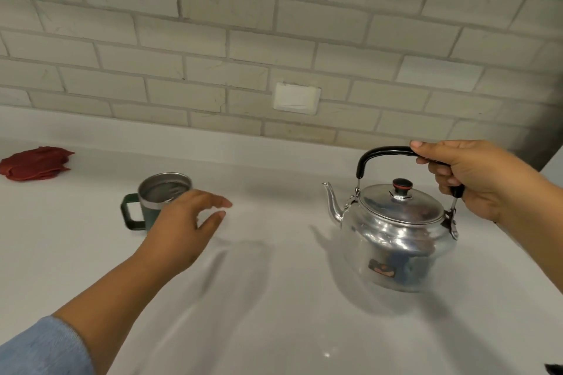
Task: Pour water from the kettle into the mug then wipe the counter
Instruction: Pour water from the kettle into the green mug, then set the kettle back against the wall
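A shiny steel kettle [396, 237] with a black handle stands on the white counter [274, 298], right of centre, spout pointing left. My right hand [475, 179] grips the right end of its handle. A dark green mug [158, 201] with a steel inside stands upright at the left, handle turned left. My left hand [185, 222] hovers just right of the mug with fingers relaxed and spread, partly covering the mug's right side and holding nothing. A folded red cloth [36, 163] lies at the far left near the wall.
A pale brick-tile wall [274, 24] rises behind the counter, with a white blank wall plate [296, 98] low at its centre. A dark vertical surface [548, 119] borders the counter at the far right.
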{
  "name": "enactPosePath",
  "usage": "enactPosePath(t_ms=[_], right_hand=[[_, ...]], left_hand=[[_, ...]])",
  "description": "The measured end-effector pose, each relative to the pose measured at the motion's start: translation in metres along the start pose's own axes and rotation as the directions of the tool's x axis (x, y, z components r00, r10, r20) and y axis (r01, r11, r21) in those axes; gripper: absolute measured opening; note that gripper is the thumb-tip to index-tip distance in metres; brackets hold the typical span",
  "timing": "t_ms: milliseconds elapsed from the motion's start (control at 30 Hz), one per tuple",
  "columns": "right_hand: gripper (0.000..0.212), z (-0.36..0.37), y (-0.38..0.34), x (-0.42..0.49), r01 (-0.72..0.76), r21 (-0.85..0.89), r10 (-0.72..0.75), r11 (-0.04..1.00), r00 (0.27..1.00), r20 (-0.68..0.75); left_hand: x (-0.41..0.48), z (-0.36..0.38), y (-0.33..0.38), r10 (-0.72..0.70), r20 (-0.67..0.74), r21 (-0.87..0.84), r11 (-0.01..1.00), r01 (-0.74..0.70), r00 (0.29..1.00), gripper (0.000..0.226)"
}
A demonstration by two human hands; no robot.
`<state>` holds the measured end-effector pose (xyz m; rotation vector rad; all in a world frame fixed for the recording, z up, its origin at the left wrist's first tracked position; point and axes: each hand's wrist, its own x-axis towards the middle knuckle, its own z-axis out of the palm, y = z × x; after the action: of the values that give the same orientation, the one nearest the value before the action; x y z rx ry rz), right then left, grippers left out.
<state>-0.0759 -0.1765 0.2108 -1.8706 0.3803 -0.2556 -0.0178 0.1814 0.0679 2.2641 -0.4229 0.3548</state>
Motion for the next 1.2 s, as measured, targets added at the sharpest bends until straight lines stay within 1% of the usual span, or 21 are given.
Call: enactPosePath(t_ms=[133, 200, 267, 333, 400, 500, 600, 733, 900, 1033, 1200], right_hand=[[0.034, -0.049, 0.027, 0.030, -0.033, 0.000, 0.033, 0.999, 0.999, -0.043], [0.038, -0.068, 0.039, 0.048, -0.037, 0.002, 0.037, 0.999, 0.997, -0.067], [0.047, -0.082, 0.050, 0.068, -0.031, -0.013, 0.030, 0.999, 0.995, -0.096], [0.052, -0.092, 0.062, 0.087, -0.030, -0.026, 0.027, 0.999, 0.992, -0.127], [0.053, -0.103, 0.075, 0.109, -0.040, -0.013, 0.038, 0.999, 0.987, -0.155], [0.046, -0.120, 0.097, 0.144, -0.078, -0.006, 0.075, 0.997, 0.972, -0.221], [0.048, -0.133, 0.111, 0.176, -0.114, -0.012, 0.105, 0.993, 0.952, -0.286], [0.045, -0.143, 0.119, 0.212, -0.150, 0.009, 0.145, 0.989, 0.935, -0.322], [0.041, -0.155, 0.136, 0.237, -0.172, 0.046, 0.177, 0.984, 0.907, -0.382], [0.051, -0.160, 0.154, 0.243, -0.106, 0.052, 0.118, 0.993, 0.929, -0.350], [0.062, -0.170, 0.168, 0.248, -0.106, 0.076, 0.127, 0.991, 0.920, -0.371]], left_hand=[[-0.005, 0.039, 0.019, -0.046, 0.113, 0.023, 0.999, 0.044, 0.993, 0.016], [-0.008, 0.059, 0.025, -0.090, 0.209, 0.088, 0.993, 0.073, 0.974, 0.014], [-0.011, 0.079, 0.029, -0.116, 0.301, 0.168, 0.984, 0.067, 0.946, 0.014], [-0.011, 0.096, 0.032, -0.123, 0.344, 0.224, 0.973, 0.045, 0.931, 0.020], [-0.009, 0.109, 0.032, -0.133, 0.359, 0.312, 0.950, 0.016, 0.924, 0.032], [-0.009, 0.121, 0.029, -0.223, 0.373, 0.464, 0.886, 0.027, 0.901, 0.055], [-0.010, 0.125, 0.027, -0.276, 0.409, 0.514, 0.857, 0.031, 0.870, 0.068], [0.001, 0.123, 0.025, -0.263, 0.441, 0.536, 0.844, -0.016, 0.858, 0.062], [0.005, 0.124, 0.017, -0.258, 0.444, 0.536, 0.844, -0.024, 0.858, 0.060], [0.004, 0.124, 0.010, -0.255, 0.440, 0.497, 0.868, 0.003, 0.861, 0.060], [-0.001, 0.126, -0.002, -0.209, 0.406, 0.472, 0.882, -0.008, 0.890, 0.059]])
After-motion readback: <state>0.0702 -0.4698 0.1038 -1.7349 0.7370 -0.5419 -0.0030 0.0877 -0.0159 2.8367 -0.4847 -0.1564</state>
